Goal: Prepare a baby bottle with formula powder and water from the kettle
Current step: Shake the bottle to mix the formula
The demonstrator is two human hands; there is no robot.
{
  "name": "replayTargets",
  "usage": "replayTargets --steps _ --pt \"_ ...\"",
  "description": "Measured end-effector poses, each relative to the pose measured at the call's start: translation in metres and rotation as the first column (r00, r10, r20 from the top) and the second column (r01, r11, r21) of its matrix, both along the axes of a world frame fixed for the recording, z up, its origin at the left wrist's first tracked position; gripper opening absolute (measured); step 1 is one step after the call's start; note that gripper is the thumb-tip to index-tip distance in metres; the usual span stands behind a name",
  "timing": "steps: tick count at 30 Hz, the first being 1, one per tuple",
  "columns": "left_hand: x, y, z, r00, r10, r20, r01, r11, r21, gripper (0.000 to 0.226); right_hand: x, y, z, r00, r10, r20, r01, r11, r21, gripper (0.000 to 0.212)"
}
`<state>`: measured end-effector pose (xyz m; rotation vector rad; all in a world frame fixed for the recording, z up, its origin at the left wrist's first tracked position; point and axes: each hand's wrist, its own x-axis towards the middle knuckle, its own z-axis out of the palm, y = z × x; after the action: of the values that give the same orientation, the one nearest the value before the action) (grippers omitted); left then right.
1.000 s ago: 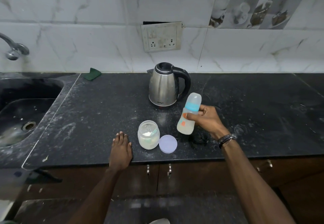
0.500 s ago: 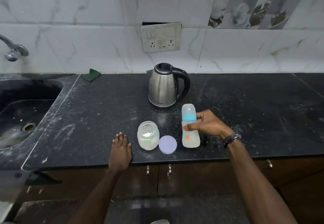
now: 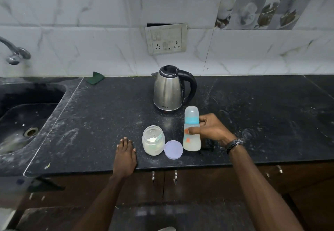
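Bottle [image 3: 192,136] stands on dusty black counter [image 3: 253,115].

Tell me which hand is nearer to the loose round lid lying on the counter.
Right. The right hand holds the baby bottle, which stands just right of the lid. The left hand rests flat on the counter edge, beyond the powder jar to the lid's left.

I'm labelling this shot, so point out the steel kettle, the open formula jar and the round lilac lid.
stainless steel kettle [image 3: 167,90], head view, middle of its steel body
open clear formula jar [image 3: 153,146], head view, front wall
round lilac lid [image 3: 173,149], head view, centre of its flat top
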<state>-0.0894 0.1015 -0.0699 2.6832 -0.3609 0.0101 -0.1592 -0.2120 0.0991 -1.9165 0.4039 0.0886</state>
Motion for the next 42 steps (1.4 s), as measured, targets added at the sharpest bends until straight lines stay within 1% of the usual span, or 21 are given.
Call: replayTargets --steps 2,3,5,7,9,12,14,17,19,21,23,26,28,30,32,34,35,37,39,41,42 --pt "-0.001 0.000 0.000 1.000 0.001 -0.006 -0.001 1.000 0.005 0.047 0.000 0.001 -0.002 0.993 -0.107 0.057 0.102 0.991 0.092 0.031" --pt "-0.001 -0.001 0.000 1.000 -0.002 -0.010 0.002 1.000 0.009 0.047 0.001 -0.001 -0.001 0.983 -0.169 0.075 0.164 0.984 0.073 0.030" --pt "-0.002 0.000 0.001 1.000 -0.002 -0.013 0.002 1.000 0.004 0.046 0.000 -0.002 -0.001 0.988 -0.151 0.014 0.151 0.986 -0.069 0.033" --pt "-0.002 0.000 0.002 1.000 -0.010 0.001 0.010 1.000 0.002 0.046 -0.002 -0.002 -0.005 0.994 -0.105 -0.005 0.105 0.994 -0.029 0.033" --pt "-0.002 0.000 0.001 1.000 -0.012 0.001 0.012 1.000 0.004 0.046 -0.003 -0.001 -0.007 0.984 -0.169 0.047 0.168 0.985 0.024 0.032" --pt "-0.002 0.001 0.001 1.000 -0.007 -0.016 0.007 1.000 0.008 0.046 -0.003 -0.004 -0.006 0.982 -0.186 -0.007 0.185 0.978 -0.098 0.037" --pt "-0.001 0.002 0.001 1.000 -0.011 -0.009 0.011 1.000 -0.002 0.047 -0.004 -0.002 -0.008 0.988 -0.150 -0.020 0.149 0.987 -0.066 0.035" --pt "-0.002 0.001 0.002 1.000 -0.008 -0.024 0.008 1.000 -0.003 0.055 -0.003 -0.003 -0.012 0.973 -0.229 0.026 0.230 0.970 -0.075 0.031" --pt "-0.002 0.001 0.002 1.000 -0.005 -0.029 0.005 1.000 -0.005 0.050 -0.005 -0.002 -0.011 0.983 -0.181 -0.036 0.175 0.977 -0.122 0.034" --pt "-0.001 0.001 0.001 1.000 -0.010 -0.016 0.010 1.000 -0.011 0.047 -0.006 0.000 -0.013 0.990 -0.135 -0.037 0.133 0.990 -0.050 0.034" --pt "-0.002 0.001 0.002 1.000 -0.011 -0.013 0.011 1.000 -0.008 0.047 -0.004 0.000 -0.014 0.978 -0.209 0.020 0.209 0.978 -0.020 0.032" --pt "-0.003 0.002 0.003 1.000 -0.009 -0.027 0.009 1.000 0.000 0.047 -0.004 -0.002 -0.009 0.985 -0.163 -0.052 0.156 0.980 -0.124 0.036" --pt "-0.002 0.001 0.004 1.000 -0.013 -0.013 0.013 1.000 -0.009 0.047 -0.005 -0.002 -0.011 0.994 -0.097 -0.052 0.095 0.995 -0.041 0.044" --pt "-0.002 0.000 0.004 1.000 -0.009 -0.017 0.009 1.000 -0.009 0.047 -0.004 -0.001 -0.012 0.984 -0.177 0.012 0.176 0.984 0.031 0.044" --pt "-0.003 0.000 0.005 1.000 -0.006 -0.027 0.005 1.000 -0.006 0.047 -0.002 -0.003 -0.011 0.979 -0.203 0.004 0.203 0.978 -0.039 0.042" --pt "-0.003 0.001 0.006 1.000 -0.011 -0.017 0.011 1.000 -0.014 0.049 -0.004 -0.001 -0.008 0.991 -0.121 -0.060 0.116 0.990 -0.081 0.047" --pt "-0.004 0.001 0.007 1.000 -0.016 -0.012 0.015 1.000 -0.013 0.053 -0.004 -0.001 -0.009 0.995 -0.088 -0.042 0.086 0.996 -0.031 0.050" --pt "-0.005 0.000 0.008 1.000 -0.018 -0.019 0.017 1.000 -0.008 0.062 -0.003 0.000 -0.012 0.988 -0.150 0.029 0.149 0.988 0.039 0.051" --pt "-0.005 0.001 0.007 1.000 -0.009 -0.028 0.009 1.000 0.000 0.059 0.000 -0.002 -0.011 0.980 -0.197 0.030 0.197 0.980 -0.022 0.044" --pt "-0.003 0.001 0.005 1.000 -0.007 -0.022 0.007 1.000 -0.006 0.052 -0.002 -0.001 -0.009 0.992 -0.118 -0.046 0.113 0.988 -0.110 0.044" --pt "-0.002 0.001 0.004 1.000 -0.007 -0.016 0.007 1.000 -0.011 0.050 -0.004 0.000 -0.009 0.996 -0.073 -0.047 0.069 0.995 -0.073 0.047"
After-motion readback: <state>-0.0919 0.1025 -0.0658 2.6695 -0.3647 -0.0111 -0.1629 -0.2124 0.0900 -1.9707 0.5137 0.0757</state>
